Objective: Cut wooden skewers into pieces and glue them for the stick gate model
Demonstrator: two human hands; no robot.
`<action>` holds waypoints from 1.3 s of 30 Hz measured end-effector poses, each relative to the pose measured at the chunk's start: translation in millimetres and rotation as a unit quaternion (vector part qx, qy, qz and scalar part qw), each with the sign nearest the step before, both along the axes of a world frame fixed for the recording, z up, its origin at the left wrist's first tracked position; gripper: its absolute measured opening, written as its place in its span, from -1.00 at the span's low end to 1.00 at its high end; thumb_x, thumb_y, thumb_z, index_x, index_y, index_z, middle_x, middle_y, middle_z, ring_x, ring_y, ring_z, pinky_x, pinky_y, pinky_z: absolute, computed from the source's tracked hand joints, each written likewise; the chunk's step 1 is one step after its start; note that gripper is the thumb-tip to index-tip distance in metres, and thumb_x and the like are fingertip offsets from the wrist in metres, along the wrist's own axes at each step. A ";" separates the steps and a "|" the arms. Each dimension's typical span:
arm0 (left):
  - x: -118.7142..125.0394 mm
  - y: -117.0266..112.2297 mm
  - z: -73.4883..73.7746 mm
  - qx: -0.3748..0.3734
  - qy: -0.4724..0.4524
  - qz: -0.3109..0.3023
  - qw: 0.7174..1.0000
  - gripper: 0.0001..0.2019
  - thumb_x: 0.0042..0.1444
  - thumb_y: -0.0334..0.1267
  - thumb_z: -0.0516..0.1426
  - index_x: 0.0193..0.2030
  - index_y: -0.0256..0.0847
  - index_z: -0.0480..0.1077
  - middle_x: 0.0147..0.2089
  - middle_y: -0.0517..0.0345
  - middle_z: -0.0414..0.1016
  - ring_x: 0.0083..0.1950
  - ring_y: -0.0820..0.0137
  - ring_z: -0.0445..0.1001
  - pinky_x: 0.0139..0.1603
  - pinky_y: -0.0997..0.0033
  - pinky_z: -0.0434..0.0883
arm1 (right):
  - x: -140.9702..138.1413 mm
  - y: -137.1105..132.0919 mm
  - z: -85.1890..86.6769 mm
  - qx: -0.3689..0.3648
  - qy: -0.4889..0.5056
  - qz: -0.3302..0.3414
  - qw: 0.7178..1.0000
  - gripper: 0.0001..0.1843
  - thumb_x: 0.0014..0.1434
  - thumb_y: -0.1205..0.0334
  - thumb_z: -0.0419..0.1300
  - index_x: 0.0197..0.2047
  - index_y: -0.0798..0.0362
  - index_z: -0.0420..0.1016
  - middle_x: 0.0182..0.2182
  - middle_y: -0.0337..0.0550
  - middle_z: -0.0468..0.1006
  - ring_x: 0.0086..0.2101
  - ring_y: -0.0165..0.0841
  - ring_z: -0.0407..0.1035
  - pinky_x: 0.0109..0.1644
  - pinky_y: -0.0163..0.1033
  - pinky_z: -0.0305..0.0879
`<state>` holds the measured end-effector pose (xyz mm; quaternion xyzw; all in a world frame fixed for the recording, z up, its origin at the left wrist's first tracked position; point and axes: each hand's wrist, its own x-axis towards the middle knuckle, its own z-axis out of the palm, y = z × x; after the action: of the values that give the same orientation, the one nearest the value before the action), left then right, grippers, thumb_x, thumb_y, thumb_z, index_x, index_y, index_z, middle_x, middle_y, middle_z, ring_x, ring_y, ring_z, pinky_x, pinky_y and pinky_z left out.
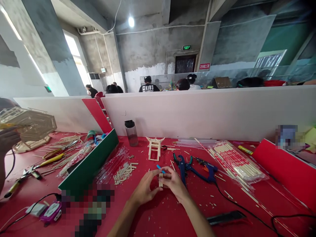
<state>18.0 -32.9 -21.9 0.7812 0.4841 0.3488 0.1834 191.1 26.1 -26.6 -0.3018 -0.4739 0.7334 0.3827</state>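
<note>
wooden stick piece (161,180) is pinched between left hand (145,190) and right hand (174,183), both grips closed on it just above the bench (163,214). it looks light, stiff and brittle, so it is best held gently by its side edges. blue pliers (182,168) lie just beyond the right grip.

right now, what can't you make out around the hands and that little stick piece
All in the head view:
- The small stick piece is mostly covered by the fingertips of the left hand and right hand, so its build cannot be told.
- The blue bit above it is too small to identify.
- A blurred patch hides what lies lower left.
- A co-worker's hand is cut off by the left edge.
</note>
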 end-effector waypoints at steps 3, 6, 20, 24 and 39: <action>-0.1 0.9 -2.3 -0.008 -0.008 0.014 1.000 -0.45 0.20 -0.08 0.19 0.29 -0.05 0.15 0.25 -0.04 0.36 0.24 0.19 0.36 0.25 0.11 0.32 | -0.1 0.8 0.5 -0.001 -0.004 -0.006 1.000 -0.43 -0.16 0.07 0.50 -0.11 0.01 0.41 -0.41 -0.26 0.55 -0.40 -0.37 0.44 -0.36 -0.31 0.37; -0.7 0.1 -1.6 -0.015 -0.013 0.021 1.000 -0.49 0.20 -0.10 0.19 0.26 -0.04 0.20 0.22 -0.01 0.38 0.22 0.20 0.37 0.23 0.14 0.34 | -0.9 -0.2 1.8 0.002 -0.008 -0.006 1.000 -0.42 -0.18 0.08 0.50 -0.10 0.01 0.41 -0.44 -0.29 0.52 -0.44 -0.38 0.42 -0.39 -0.32 0.36; -6.1 2.8 1.7 -0.015 -0.022 0.017 1.000 -0.51 0.17 -0.11 0.22 0.21 -0.08 0.24 0.16 -0.01 0.41 0.18 0.21 0.39 0.21 0.15 0.33 | 6.5 1.7 8.9 -0.012 -0.019 -0.017 1.000 -0.46 -0.16 0.10 0.49 -0.12 -0.02 0.40 -0.41 -0.27 0.53 -0.37 -0.32 0.48 -0.25 -0.21 0.46; -7.9 2.7 2.2 -0.011 -0.015 0.008 1.000 -0.49 0.17 -0.08 0.23 0.22 -0.07 0.23 0.17 -0.01 0.41 0.19 0.21 0.38 0.22 0.14 0.32 | 6.2 0.8 8.5 -0.002 -0.021 -0.019 1.000 -0.49 -0.15 0.12 0.48 -0.13 -0.03 0.42 -0.41 -0.27 0.53 -0.37 -0.29 0.50 -0.23 -0.17 0.47; -8.8 2.4 2.2 0.003 0.015 0.022 1.000 -0.54 0.17 -0.13 0.20 0.19 -0.08 0.23 0.10 0.03 0.44 0.12 0.22 0.41 0.18 0.16 0.34 | 2.2 1.5 2.7 0.003 -0.013 -0.021 1.000 -0.49 -0.14 0.05 0.48 -0.15 -0.03 0.42 -0.41 -0.25 0.56 -0.37 -0.28 0.52 -0.26 -0.17 0.48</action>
<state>9.2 -30.5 -19.7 0.7761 0.5026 0.3429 0.1659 193.3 27.6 -23.9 -0.3201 -0.4750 0.7197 0.3923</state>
